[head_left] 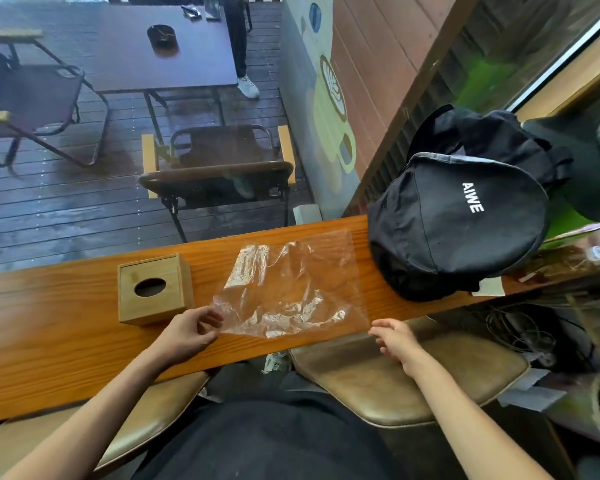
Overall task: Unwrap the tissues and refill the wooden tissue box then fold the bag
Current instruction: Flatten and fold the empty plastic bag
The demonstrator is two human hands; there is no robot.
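Note:
A clear, crinkled plastic bag [291,285] lies spread flat on the wooden counter [66,327]. My left hand [191,332] pinches the bag's near left corner between thumb and fingers. My right hand [395,339] is at the near right corner with fingers curled, seemingly pinching the edge. The wooden tissue box [155,289] stands to the left of the bag, its oval top opening dark; I see no tissue sticking out of it.
A black backpack [454,223] sits on the counter to the right of the bag. Padded stools [409,386] are below the counter's near edge. Beyond the glass are a chair [219,168], a dark table and a person's leg.

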